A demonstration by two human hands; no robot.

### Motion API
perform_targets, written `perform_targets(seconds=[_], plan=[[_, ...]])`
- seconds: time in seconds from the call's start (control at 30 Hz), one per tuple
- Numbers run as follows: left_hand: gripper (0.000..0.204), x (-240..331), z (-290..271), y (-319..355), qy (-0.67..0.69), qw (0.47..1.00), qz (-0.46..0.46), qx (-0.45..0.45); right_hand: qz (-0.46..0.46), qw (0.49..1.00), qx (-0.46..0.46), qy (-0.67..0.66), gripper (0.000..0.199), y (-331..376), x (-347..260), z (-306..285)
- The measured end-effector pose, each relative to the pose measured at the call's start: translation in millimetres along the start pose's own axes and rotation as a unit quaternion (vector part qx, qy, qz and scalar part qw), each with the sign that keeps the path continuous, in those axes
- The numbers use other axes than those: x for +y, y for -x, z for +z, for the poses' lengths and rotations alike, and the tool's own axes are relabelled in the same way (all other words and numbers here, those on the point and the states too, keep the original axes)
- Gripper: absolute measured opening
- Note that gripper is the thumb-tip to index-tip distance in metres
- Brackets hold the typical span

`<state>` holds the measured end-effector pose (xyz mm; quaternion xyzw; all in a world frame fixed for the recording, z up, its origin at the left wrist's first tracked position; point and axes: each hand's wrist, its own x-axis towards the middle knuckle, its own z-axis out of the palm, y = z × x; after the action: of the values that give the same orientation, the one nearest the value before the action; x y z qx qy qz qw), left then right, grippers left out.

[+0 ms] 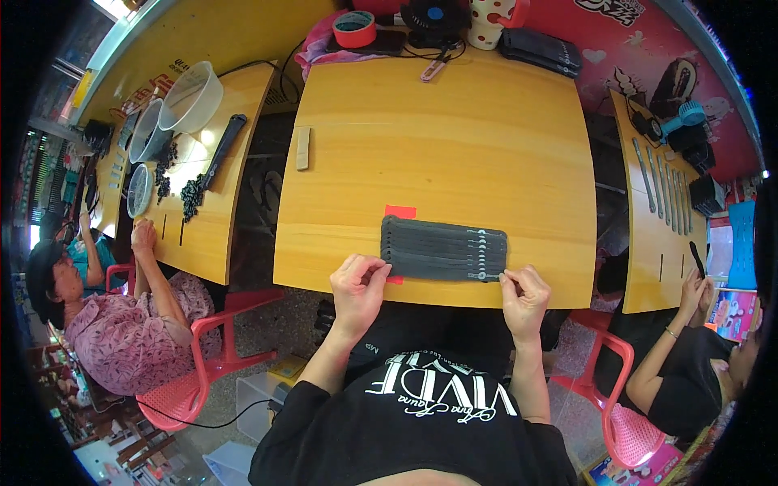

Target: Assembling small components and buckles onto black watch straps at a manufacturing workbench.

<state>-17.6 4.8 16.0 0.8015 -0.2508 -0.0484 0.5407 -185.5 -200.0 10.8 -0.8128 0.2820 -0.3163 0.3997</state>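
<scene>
Several flat black straps (pixel 442 247) lie in an overlapping row near the front edge of the wooden table (pixel 438 146), each with a small pale mark toward its right end. My left hand (pixel 358 290) is closed in a pinch at the left end of the nearest strap. At that strap's right end, my right hand (pixel 525 296) pinches the corner between thumb and forefinger. Red tape (pixel 401 212) on the tabletop shows past the far edge of the row, and a bit of red also shows near my left fingertips.
A small tan block (pixel 303 149) lies at the table's left. Along the back are a roll of red tape (pixel 354 30), a black fan (pixel 433 20), a dotted cup (pixel 489 23) and a black bundle (pixel 540 51). People work at side tables (pixel 212 235) left and right.
</scene>
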Motion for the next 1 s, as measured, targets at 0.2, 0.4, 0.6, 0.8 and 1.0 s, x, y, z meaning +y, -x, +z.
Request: perform_targets(seconds=[0.2, 0.4, 0.6, 0.8, 1.0], plan=[[0.007, 0.8, 0.9, -0.6, -0.014, 1.000, -0.006, -0.002, -0.004, 1.000, -0.001, 0.003, 0.008, 0.2, -0.6, 0.0], [0.007, 0.7, 0.7, -0.3, -0.018, 1.000, -0.006, -0.001, 0.002, 1.000, -0.004, 0.012, 0.008, 0.8, 0.7, 0.2], [0.009, 0.1, 1.9, 0.0, -0.012, 1.000, -0.025, 0.014, 0.003, 1.000, -0.018, 0.018, 0.009, -0.3, -1.3, -1.4], [0.010, -0.1, 0.2, -5.4, -0.004, 0.999, -0.033, 0.000, -0.008, 1.000, 0.002, 0.004, 0.008, 0.3, -0.1, 0.6], [0.010, -7.7, -0.5, -2.7, -0.011, 1.000, -0.007, 0.009, -0.027, 0.999, 0.010, 0.016, 0.007, 3.9, 4.9, 2.8]])
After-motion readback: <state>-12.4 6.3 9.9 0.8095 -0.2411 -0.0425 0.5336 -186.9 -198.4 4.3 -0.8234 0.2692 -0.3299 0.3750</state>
